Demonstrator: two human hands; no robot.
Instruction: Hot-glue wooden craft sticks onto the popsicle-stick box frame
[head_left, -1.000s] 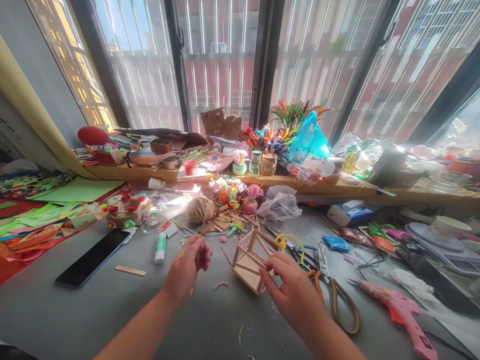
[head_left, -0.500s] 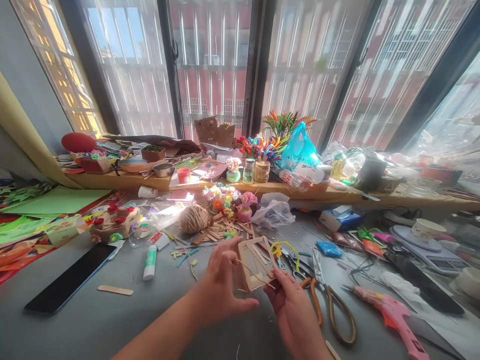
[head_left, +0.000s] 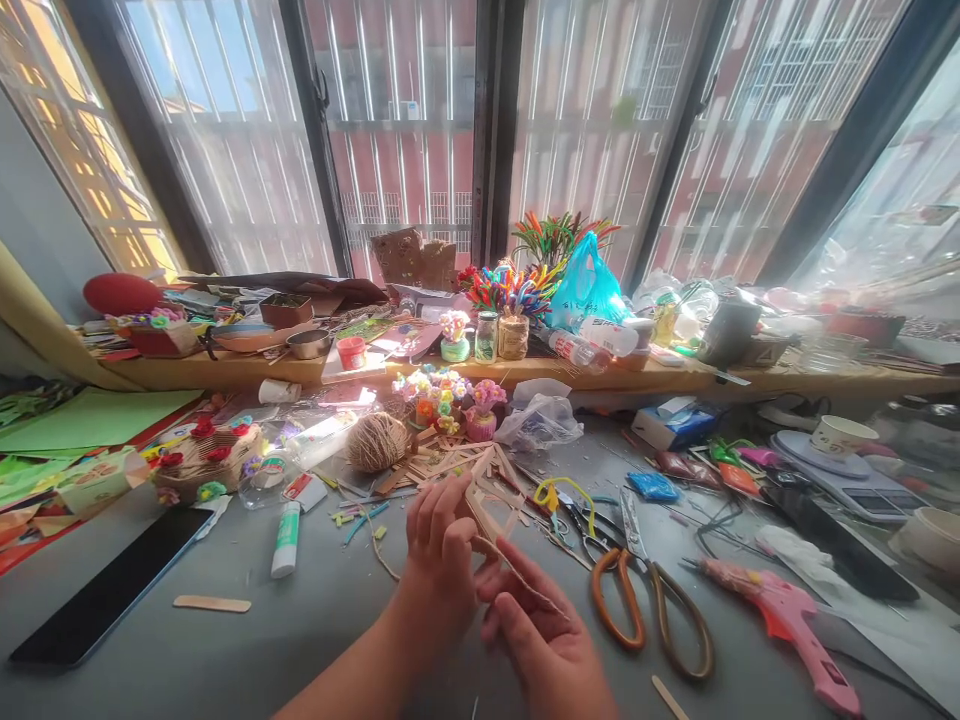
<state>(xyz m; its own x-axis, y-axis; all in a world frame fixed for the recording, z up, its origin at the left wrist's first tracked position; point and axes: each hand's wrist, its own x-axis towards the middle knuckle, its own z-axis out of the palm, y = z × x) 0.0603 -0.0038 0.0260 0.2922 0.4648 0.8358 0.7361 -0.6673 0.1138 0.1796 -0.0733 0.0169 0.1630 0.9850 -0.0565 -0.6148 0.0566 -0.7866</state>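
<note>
near right, a craft stick (head_left: 669,697); near middle, touching a twine strand (head_left: 517,573) with bent fingers of the right hand (head_left: 540,640), cannot tell whether clamped; to the right, a pink hot glue gun (head_left: 786,608), then scissors (head_left: 632,530); farther and left, curling close-set fingers of the left hand (head_left: 439,555) against a wooden stick frame (head_left: 498,492) just beyond the right hand, likewise cannot tell whether clamped; left, a glue stick (head_left: 285,542); farther, a ball of twine (head_left: 377,442); far, on the windowsill (head_left: 187,374), a turquoise plastic bag (head_left: 589,285).
</note>
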